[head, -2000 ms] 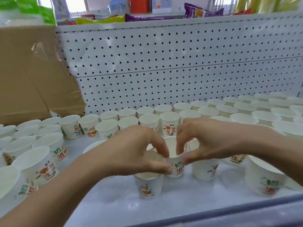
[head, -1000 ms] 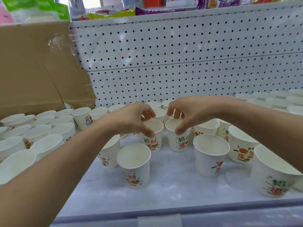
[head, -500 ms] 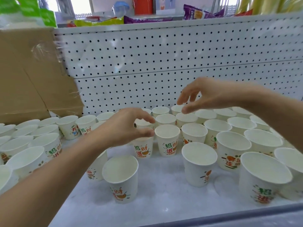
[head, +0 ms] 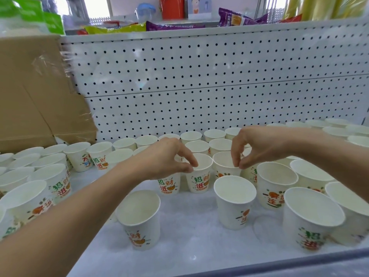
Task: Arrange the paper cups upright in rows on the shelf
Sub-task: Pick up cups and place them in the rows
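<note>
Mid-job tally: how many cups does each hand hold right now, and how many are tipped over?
Left hand: 1, the lettered cup, pinched at its rim.
Right hand: 1, the neighbouring cup, pinched at its rim.
Tipped over, in view: 0.
Total held: 2.

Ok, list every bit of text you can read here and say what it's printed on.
"招财进": centre cup, rim pinched by the left hand.
"招财进": large left cup.
"万": back-left cup.
"连": right cup.
"招" and "进": front-right cup.
Neighbouring cup, pinched by the right hand: print mostly hidden.
Purple packet on the upper shelf: too blurred to read.
</note>
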Available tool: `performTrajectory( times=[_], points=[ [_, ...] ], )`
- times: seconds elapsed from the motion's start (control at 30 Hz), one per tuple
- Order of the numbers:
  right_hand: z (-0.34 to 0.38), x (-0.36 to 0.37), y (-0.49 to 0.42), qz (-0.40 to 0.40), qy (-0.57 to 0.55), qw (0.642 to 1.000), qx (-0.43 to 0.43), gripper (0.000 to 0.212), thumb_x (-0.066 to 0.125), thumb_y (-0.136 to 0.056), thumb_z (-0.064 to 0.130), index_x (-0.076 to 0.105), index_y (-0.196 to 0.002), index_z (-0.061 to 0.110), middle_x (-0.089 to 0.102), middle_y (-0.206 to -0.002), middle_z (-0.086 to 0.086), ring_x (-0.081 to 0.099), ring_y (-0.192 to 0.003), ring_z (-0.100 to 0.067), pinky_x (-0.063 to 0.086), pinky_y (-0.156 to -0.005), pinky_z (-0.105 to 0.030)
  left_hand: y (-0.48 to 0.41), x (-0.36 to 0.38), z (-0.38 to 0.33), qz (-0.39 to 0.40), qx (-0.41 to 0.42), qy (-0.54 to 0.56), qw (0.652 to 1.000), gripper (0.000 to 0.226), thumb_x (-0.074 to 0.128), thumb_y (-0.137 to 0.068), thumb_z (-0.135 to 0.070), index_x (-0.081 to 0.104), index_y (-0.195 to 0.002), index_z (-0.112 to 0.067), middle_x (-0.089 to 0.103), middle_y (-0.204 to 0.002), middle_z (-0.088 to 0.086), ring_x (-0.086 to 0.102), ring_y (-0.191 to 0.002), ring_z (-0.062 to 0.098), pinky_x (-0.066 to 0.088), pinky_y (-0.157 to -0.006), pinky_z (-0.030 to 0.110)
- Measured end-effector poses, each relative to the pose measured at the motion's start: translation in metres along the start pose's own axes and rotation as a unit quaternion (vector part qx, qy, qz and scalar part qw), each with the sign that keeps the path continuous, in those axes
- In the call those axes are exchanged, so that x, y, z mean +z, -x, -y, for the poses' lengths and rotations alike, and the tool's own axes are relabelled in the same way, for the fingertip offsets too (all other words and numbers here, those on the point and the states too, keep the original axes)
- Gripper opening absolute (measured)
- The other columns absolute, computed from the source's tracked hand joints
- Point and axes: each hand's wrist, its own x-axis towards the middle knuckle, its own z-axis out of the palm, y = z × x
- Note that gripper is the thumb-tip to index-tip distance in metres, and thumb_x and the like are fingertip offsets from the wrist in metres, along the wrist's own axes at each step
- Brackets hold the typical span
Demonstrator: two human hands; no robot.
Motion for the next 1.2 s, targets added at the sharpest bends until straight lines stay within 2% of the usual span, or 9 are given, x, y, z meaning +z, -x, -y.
performTrajectory(
  times=[0.27, 0.43, 0.57, 0.7, 0.83, 0.9, 0.97, 1.07, 1.2],
  points=[
    [0.004, -0.004, 0.0, -0.039, -0.024, 0.999, -0.022, 0.006, 0.072, -0.082, 0.035, 0.073, -0.088, 0.033, 0.064, -0.098, 0.019, 0.054, -0.096, 0.004, 0.046, -0.082, -0.021, 0.002, 0.001, 0.003, -0.007, 0.006, 0.011, 1.0, 0.02, 0.072, -0.083, -0.035, 0.073, -0.103, -0.037, 0.064, -0.118, -0.012, 0.054, -0.11, 0.006, 0.046, -0.094, 0.031],
    [0.008, 0.004, -0.007, -0.024, -0.002, 1.0, -0.015, 0.005, 0.076, -0.078, 0.036, 0.073, -0.075, 0.034, 0.067, -0.09, 0.019, 0.055, -0.092, 0.003, 0.05, -0.087, -0.033, -0.005, 0.008, 0.007, -0.001, 0.009, 0.012, 1.0, 0.013, 0.072, -0.082, -0.036, 0.073, -0.093, -0.042, 0.066, -0.111, -0.01, 0.056, -0.104, 0.008, 0.049, -0.093, 0.038],
    [0.007, 0.005, -0.004, -0.026, -0.003, 1.0, -0.011, 0.003, 0.075, -0.08, 0.037, 0.073, -0.079, 0.035, 0.067, -0.092, 0.02, 0.056, -0.093, 0.003, 0.049, -0.085, -0.03, -0.007, 0.008, 0.005, 0.001, 0.011, 0.018, 1.0, 0.015, 0.073, -0.082, -0.036, 0.074, -0.096, -0.04, 0.066, -0.112, -0.011, 0.057, -0.102, 0.006, 0.05, -0.093, 0.038],
    [0.018, 0.0, -0.003, -0.087, -0.031, 0.995, -0.026, 0.016, 0.068, -0.084, 0.045, 0.07, -0.097, 0.036, 0.06, -0.102, 0.023, 0.054, -0.101, 0.001, 0.046, -0.084, -0.026, 0.012, -0.021, 0.004, -0.075, 0.004, 0.077, 0.994, 0.016, 0.07, -0.082, -0.044, 0.072, -0.098, -0.043, 0.065, -0.112, -0.023, 0.057, -0.101, -0.006, 0.049, -0.095, 0.034],
    [0.059, -0.004, -0.001, -0.088, -0.076, 0.988, -0.098, 0.041, 0.061, -0.079, 0.061, 0.059, -0.117, 0.047, 0.052, -0.12, 0.031, 0.046, -0.101, 0.015, 0.042, -0.085, -0.019, 0.064, -0.048, 0.023, -0.146, -0.03, 0.08, 0.986, 0.036, 0.056, -0.077, -0.063, 0.065, -0.11, -0.049, 0.06, -0.121, -0.028, 0.052, -0.113, 0.0, 0.043, -0.094, 0.034],
    [0.087, 0.0, 0.0, -0.058, -0.092, 0.984, -0.138, 0.055, 0.06, -0.073, 0.069, 0.051, -0.124, 0.052, 0.047, -0.124, 0.035, 0.043, -0.103, 0.018, 0.04, -0.088, -0.017, 0.089, -0.05, 0.042, -0.141, -0.05, 0.04, 0.988, 0.043, 0.053, -0.075, -0.063, 0.063, -0.114, -0.047, 0.056, -0.125, -0.027, 0.048, -0.112, -0.007, 0.04, -0.097, 0.029],
    [0.113, 0.008, -0.003, -0.031, -0.085, 0.979, -0.183, 0.065, 0.06, -0.068, 0.075, 0.045, -0.128, 0.054, 0.044, -0.129, 0.035, 0.042, -0.114, 0.012, 0.039, -0.099, -0.025, 0.107, -0.048, 0.065, -0.122, -0.098, 0.002, 0.988, 0.054, 0.052, -0.073, -0.067, 0.059, -0.121, -0.043, 0.053, -0.128, -0.026, 0.047, -0.112, -0.007, 0.039, -0.096, 0.026],
    [0.146, 0.022, -0.011, 0.006, -0.044, 0.974, -0.221, 0.073, 0.064, -0.07, 0.072, 0.037, -0.134, 0.052, 0.04, -0.134, 0.031, 0.036, -0.12, 0.006, 0.036, -0.101, -0.027, 0.12, -0.042, 0.088, -0.071, -0.164, -0.037, 0.983, 0.075, 0.052, -0.062, -0.085, 0.055, -0.125, -0.045, 0.051, -0.133, -0.023, 0.047, -0.119, -0.001, 0.041, -0.102, 0.034],
    [0.169, 0.03, -0.025, 0.004, -0.003, 0.976, -0.217, 0.06, 0.071, -0.071, 0.061, 0.049, -0.125, 0.047, 0.051, -0.116, 0.023, 0.048, -0.106, -0.002, 0.046, -0.088, -0.027, 0.118, -0.036, 0.093, -0.079, -0.165, -0.008, 0.983, 0.048, 0.069, -0.068, -0.067, 0.066, -0.109, -0.042, 0.064, -0.109, -0.023, 0.057, -0.097, -0.005, 0.05, -0.089, 0.03]
  ],
)
